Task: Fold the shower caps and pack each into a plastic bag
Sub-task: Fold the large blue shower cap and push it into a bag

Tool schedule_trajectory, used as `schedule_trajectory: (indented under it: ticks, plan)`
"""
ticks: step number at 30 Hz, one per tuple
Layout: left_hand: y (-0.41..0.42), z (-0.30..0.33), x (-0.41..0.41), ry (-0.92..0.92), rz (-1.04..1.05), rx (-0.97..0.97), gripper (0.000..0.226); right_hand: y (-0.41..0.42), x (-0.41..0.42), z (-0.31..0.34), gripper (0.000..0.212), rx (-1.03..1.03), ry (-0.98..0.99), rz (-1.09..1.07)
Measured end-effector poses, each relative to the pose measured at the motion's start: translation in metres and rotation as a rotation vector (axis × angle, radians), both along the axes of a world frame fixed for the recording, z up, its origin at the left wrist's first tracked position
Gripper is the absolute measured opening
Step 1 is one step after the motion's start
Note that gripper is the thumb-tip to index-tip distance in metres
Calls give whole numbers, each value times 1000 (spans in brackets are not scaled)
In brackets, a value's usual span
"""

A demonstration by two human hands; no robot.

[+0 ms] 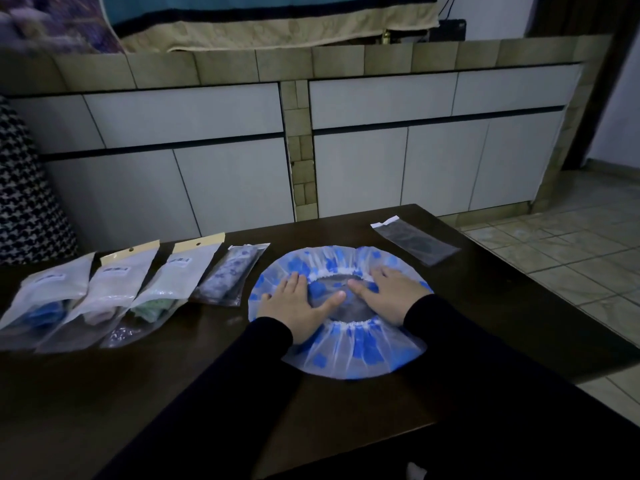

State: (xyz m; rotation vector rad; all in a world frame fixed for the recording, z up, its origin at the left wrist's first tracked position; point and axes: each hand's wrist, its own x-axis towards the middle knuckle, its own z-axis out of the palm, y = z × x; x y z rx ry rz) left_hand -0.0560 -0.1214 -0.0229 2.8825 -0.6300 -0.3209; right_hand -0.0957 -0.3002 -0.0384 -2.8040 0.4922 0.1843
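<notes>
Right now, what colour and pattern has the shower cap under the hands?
The shower cap is translucent white with blue blotches, seen in the head view.

Left hand (pixel 298 305) flat, fingers toward 12 o'clock, thumb toward 3. Right hand (pixel 391 292) flat, thumb toward 9.

- The room is dim, with a cold bluish tone.
- The cabinet fronts (pixel 194 109) are the brightest area; the desk (pixel 104 393) is almost black.
- Straight lines bend near the edges.
- The top left corner is blurred.
</notes>
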Motion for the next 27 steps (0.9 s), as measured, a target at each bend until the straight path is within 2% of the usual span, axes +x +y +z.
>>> schedule_trajectory:
  ticks: [2, 3, 6, 7, 8, 10, 12, 14, 17, 21, 24, 27]
  plan:
    - [3, 12, 1, 14, -2, 18, 87, 5, 1, 6, 81, -33, -111, -45]
    - [2, 18, 3, -48, -9, 15, 73, 7, 1, 9, 71, -77, -211, -62]
    - [-8, 36, 18, -447, 10, -119, 51, 4, 5, 17, 48, -213, -440, 12]
    - [-14, 36, 22, -499, -28, -190, 46, 3, 7, 18, 44, -191, -451, 64]
    - [-21, 35, 25, -490, -98, -234, 43, 1, 10, 18, 43, -149, -424, 116]
    - [-36, 26, 28, -339, -229, -250, 42, -2, 16, 14, 45, -89, -294, 190]
    - [-44, 12, 33, -164, -248, -219, 41, -4, 19, 9, 49, -86, -160, 204]
    - [-46, 3, 44, -63, -208, -154, 58, -10, 23, 6, 54, -96, -66, 173]
    - [-48, -2, 58, -37, -179, -22, 80, -17, 29, 5, 61, -134, -5, 127]
    - [-47, -3, 69, -43, -112, 53, 84, -16, 31, 1, 67, -130, -8, 73]
    - [-43, -3, 67, -53, -115, -1, 78, -14, 29, 2, 69, -121, -6, 59]
    - [-35, 3, 58, -45, -114, -183, 75, -8, 26, 5, 70, -185, -21, 31]
